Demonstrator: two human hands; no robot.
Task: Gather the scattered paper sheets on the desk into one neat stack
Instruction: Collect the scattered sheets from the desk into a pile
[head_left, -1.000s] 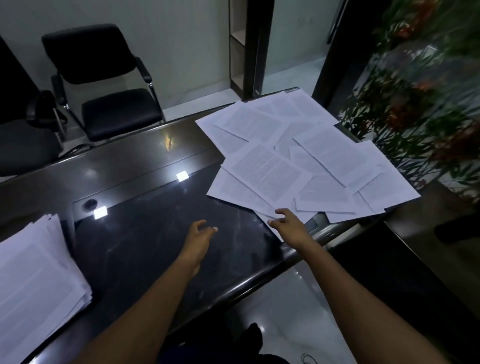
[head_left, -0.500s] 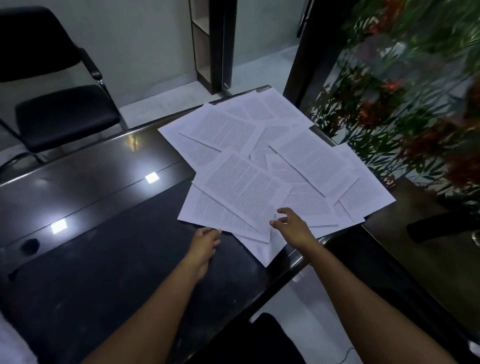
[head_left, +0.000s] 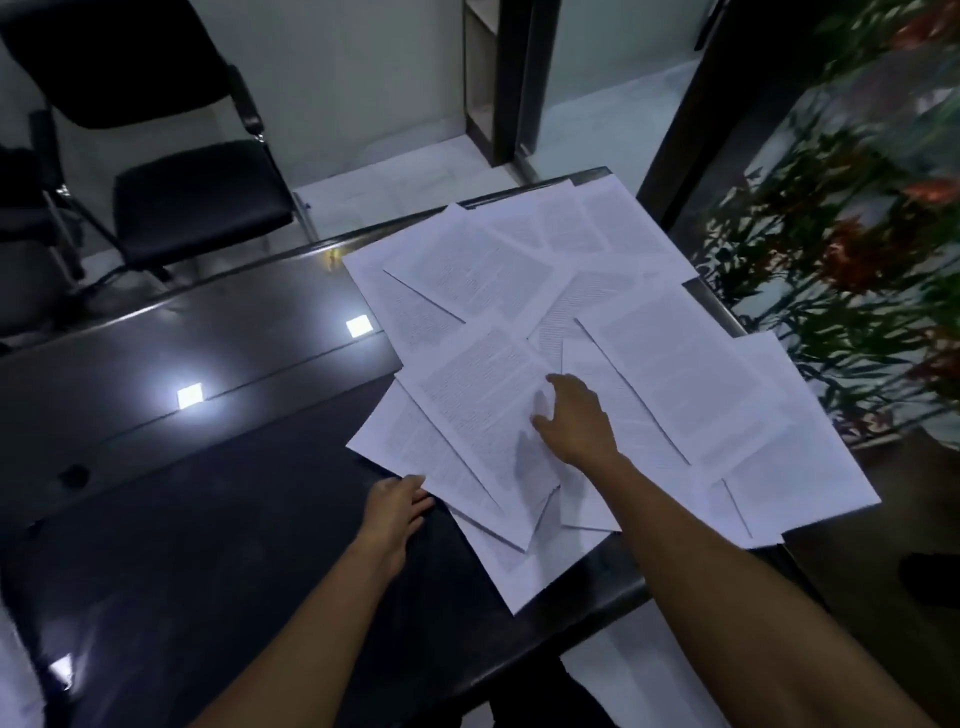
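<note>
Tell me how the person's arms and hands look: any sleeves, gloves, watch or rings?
Both forearms are bare all the way to the picture's lower edge, with no sleeves in view. The left hand and the right hand wear no gloves. No watch, bracelet or ring shows on either.

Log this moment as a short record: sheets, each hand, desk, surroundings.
sheets: printed sheets overlap loosely across the desk's right end, some overhanging its edges; not yet stacked
right hand: right hand lies on the sheets near the spread's middle, fingers extended
left hand: left hand touches the spread's near-left edge, fingers straight
desk: dark glossy desk
surroundings: black chair beyond the desk; plant to the right
</note>
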